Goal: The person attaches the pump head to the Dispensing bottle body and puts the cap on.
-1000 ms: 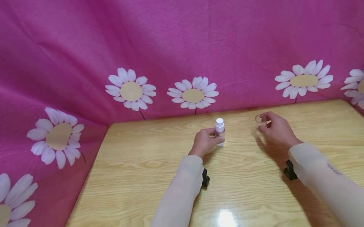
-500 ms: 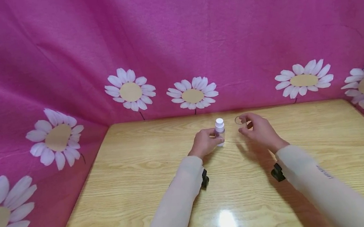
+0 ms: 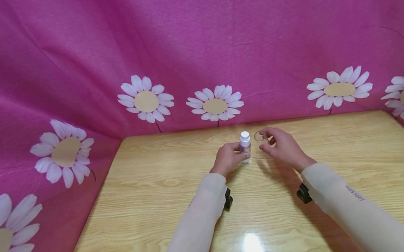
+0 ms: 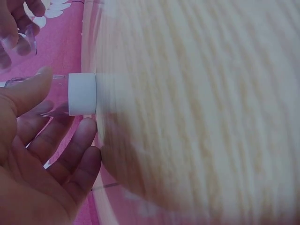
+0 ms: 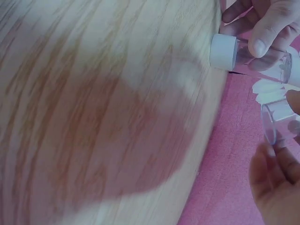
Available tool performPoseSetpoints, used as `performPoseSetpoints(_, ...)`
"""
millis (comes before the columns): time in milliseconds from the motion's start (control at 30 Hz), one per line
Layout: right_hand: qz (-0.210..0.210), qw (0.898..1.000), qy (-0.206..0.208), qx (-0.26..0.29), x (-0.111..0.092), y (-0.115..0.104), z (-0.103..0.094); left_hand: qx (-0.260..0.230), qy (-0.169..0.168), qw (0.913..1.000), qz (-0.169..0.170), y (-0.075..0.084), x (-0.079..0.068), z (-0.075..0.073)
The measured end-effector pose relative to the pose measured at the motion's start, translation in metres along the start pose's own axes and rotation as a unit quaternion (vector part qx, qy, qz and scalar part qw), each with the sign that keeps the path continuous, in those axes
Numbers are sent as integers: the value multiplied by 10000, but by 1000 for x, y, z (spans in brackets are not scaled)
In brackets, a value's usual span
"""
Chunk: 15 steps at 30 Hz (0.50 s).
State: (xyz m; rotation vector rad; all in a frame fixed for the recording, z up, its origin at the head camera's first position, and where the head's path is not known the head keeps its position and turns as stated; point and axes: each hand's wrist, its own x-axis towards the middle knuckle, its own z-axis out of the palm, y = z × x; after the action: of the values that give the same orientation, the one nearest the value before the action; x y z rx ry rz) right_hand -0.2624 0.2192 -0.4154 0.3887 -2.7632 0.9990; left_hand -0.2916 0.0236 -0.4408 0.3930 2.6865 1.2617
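Note:
A small clear bottle (image 3: 245, 142) with a white base and a white top stands upright on the table. My left hand (image 3: 226, 158) grips it round its middle, thumb on the near side. In the left wrist view the white base (image 4: 82, 93) is right at the tabletop. Just to the right, my right hand (image 3: 279, 146) holds a clear, see-through cap (image 3: 259, 136) between thumb and fingers, raised over the table. The right wrist view shows the cap's round rim (image 5: 269, 124) facing the wood, a short gap from the bottle.
The wood-grain table (image 3: 152, 213) reaches back to a magenta cloth (image 3: 267, 45) printed with white daisies. The cloth also hangs along the left side. A bright light reflection lies on the near part of the tabletop.
My right hand has moved left with the clear cap, from well apart to right beside the bottle. The left hand and the bottle have stayed in place.

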Motion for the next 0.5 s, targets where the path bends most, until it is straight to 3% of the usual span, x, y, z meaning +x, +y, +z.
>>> performPoseSetpoints(200,-179,9995,142,-209,2,0,0,-19,-13,10000,15,0,0,0)
performPoseSetpoints(500,-22,9983,495,291,12,-14,-12,-108,-46,9999,-58,0,0,0)
